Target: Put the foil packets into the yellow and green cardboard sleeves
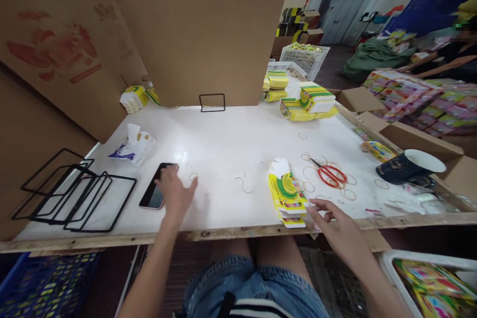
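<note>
Left hand [175, 190]: fingers spread wide, slightly blurred, positioned over the upper part of the phone [151, 194]; contact cannot be determined. It grips nothing visible. Right hand [333, 218]: fingers bent, thumb and forefinger narrowly spaced at the right edge of the cartons [286, 189]; whether they pinch the edge cannot be told.

The cartons, yellow and overlapping, lie on the white table [219, 154] near its front edge, between the hands and closer to the right one. Red-handled scissors [333, 176] rest to their right among loose bands. A dark mug [393, 169] stands farther right. Black wire stands [78, 196] occupy the table's left end; a tissue pack [132, 146] sits behind the phone. More yellow boxes [316, 98] are stacked at the back right.
</note>
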Demonstrator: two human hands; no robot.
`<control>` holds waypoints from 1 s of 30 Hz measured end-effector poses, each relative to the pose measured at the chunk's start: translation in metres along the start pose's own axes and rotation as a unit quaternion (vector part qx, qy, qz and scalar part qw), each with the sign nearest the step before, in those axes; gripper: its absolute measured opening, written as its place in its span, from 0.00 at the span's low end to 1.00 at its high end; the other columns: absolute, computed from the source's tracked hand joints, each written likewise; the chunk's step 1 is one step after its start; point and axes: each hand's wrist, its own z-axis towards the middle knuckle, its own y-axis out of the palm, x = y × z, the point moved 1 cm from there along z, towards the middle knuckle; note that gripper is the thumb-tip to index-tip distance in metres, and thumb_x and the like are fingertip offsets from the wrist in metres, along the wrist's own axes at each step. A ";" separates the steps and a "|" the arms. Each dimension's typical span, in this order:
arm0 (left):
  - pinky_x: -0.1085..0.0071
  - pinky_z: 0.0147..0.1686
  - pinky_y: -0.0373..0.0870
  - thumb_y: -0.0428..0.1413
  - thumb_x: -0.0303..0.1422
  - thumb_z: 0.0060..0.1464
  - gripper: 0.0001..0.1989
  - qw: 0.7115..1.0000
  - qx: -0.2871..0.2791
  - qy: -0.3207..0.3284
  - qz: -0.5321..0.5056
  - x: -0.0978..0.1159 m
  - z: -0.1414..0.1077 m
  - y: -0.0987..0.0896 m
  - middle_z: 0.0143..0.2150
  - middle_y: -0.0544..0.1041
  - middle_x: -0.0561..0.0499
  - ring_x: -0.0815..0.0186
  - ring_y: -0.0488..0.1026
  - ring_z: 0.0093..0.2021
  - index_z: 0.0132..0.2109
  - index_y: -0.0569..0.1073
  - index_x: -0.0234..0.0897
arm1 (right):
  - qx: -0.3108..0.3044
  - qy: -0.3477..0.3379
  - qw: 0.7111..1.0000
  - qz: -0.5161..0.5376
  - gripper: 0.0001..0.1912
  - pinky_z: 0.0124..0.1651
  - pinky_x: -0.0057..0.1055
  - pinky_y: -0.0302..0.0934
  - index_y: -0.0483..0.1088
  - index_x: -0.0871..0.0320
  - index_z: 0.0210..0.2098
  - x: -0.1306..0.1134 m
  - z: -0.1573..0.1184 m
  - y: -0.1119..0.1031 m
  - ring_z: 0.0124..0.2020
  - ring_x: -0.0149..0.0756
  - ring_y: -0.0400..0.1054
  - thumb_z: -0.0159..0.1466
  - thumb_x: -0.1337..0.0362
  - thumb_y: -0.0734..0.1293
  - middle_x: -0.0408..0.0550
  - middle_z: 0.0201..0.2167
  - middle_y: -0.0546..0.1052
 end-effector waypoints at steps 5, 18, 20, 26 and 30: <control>0.60 0.65 0.52 0.50 0.36 0.57 0.30 0.948 -0.184 0.223 -0.131 0.095 -0.073 0.047 0.67 0.57 0.40 0.59 0.50 0.68 0.64 0.54 0.33 | 0.056 -0.013 0.996 -0.066 0.32 0.40 0.42 0.63 0.69 0.62 0.49 0.009 0.008 0.021 0.31 0.43 0.65 0.57 0.44 0.60 0.56 0.40 0.74; 0.52 0.67 0.43 0.52 0.33 0.57 0.26 0.864 -0.311 0.231 -0.321 0.136 -0.110 0.065 0.68 0.56 0.40 0.55 0.47 0.69 0.62 0.61 0.34 | 0.132 0.017 0.991 -0.001 0.23 0.32 0.37 0.61 0.72 0.60 0.39 0.001 0.000 0.028 0.25 0.38 0.63 0.56 0.47 0.64 0.50 0.29 0.74; 0.53 0.67 0.43 0.52 0.34 0.57 0.26 0.858 -0.299 0.195 -0.370 0.138 -0.109 0.062 0.68 0.57 0.40 0.55 0.50 0.68 0.62 0.61 0.36 | 0.126 0.073 0.980 0.136 0.20 0.28 0.33 0.62 0.71 0.58 0.36 -0.004 -0.001 0.025 0.25 0.37 0.66 0.53 0.47 0.68 0.47 0.27 0.75; 0.57 0.57 0.65 0.45 0.44 0.62 0.29 0.748 -0.296 0.077 -0.588 0.151 -0.101 0.050 0.59 0.69 0.35 0.54 0.68 0.58 0.63 0.58 0.31 | 0.033 0.133 0.876 0.462 0.26 0.27 0.25 0.67 0.71 0.54 0.39 -0.030 -0.017 0.022 0.26 0.33 0.71 0.42 0.56 0.79 0.41 0.27 0.77; 0.59 0.53 0.67 0.51 0.49 0.57 0.30 0.630 -0.349 0.040 -0.692 0.156 -0.097 0.037 0.56 0.73 0.37 0.52 0.71 0.54 0.59 0.66 0.33 | -0.051 0.162 0.846 0.506 0.24 0.29 0.23 0.69 0.73 0.54 0.42 -0.046 -0.033 0.026 0.27 0.31 0.72 0.46 0.60 0.78 0.44 0.30 0.79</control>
